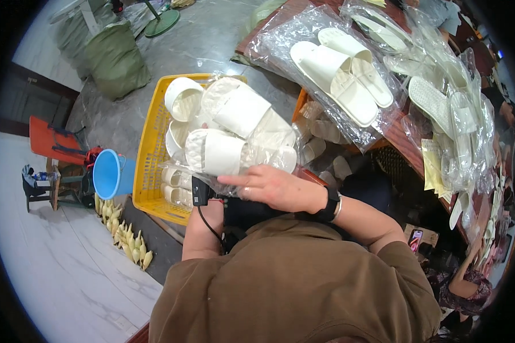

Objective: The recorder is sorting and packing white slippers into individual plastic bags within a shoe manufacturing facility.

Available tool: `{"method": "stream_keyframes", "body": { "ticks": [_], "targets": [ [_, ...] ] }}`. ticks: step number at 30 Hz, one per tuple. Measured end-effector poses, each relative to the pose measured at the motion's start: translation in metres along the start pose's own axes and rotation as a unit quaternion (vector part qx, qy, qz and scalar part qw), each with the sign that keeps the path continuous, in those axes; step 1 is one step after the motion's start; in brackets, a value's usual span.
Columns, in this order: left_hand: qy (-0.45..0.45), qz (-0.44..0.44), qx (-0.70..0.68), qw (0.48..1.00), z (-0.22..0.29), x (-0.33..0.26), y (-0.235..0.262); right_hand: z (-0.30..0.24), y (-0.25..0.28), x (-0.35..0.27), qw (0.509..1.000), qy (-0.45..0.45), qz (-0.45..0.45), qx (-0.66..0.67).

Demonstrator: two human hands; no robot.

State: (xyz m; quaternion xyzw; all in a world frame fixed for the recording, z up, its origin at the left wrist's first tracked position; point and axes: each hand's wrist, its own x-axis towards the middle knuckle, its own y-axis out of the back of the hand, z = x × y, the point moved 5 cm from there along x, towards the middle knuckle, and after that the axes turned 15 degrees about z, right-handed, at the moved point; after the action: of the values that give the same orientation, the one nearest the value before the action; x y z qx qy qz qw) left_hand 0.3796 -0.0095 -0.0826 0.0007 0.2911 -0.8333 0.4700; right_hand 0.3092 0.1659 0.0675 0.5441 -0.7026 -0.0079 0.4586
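Observation:
A pair of white open-toed slippers (pixel 223 153) in a clear plastic bag (pixel 274 134) lies over the yellow basket. My right hand (pixel 274 188), with a dark band at its wrist, rests across the near end of this bag, fingers stretched out and roughly flat. From below, my left forearm (pixel 203 231) reaches up to the bag's near left side. The slippers, the plastic and a small black device (pixel 200 191) with a cable hide most of my left hand, so its grip does not show. More white slippers (pixel 183 98) sit in the basket beside the bagged pair.
The yellow basket (pixel 145 163) stands ahead on the grey floor, with a blue bucket (pixel 110 174) at its left. On the table at right lie bagged white slippers (pixel 340 77) and yellow papers (pixel 433 166). Below it is an orange crate (pixel 301 106). Another person's arm (pixel 463 286) shows at lower right.

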Motion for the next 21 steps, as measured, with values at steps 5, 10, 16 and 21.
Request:
{"method": "stream_keyframes", "body": {
  "ticks": [5, 10, 16, 21],
  "targets": [
    [0.241, -0.039, -0.221, 0.944, 0.000, 0.010, -0.042, 0.024, 0.015, -0.033, 0.997, -0.045, 0.020, -0.051],
    [0.013, 0.137, -0.244, 0.960, 0.019, 0.074, 0.033, 0.072, 0.063, -0.080, 0.965, -0.142, 0.149, -0.160],
    [-0.032, 0.127, -0.244, 0.961, 0.055, 0.068, 0.039, 0.184, 0.058, -0.188, 0.809, -0.583, 0.067, -0.023],
    [-0.007, 0.060, -0.203, 0.977, 0.077, 0.035, 0.000, 0.306, 0.027, -0.316, 0.785, -0.491, 0.219, -0.308]
  ]
}}
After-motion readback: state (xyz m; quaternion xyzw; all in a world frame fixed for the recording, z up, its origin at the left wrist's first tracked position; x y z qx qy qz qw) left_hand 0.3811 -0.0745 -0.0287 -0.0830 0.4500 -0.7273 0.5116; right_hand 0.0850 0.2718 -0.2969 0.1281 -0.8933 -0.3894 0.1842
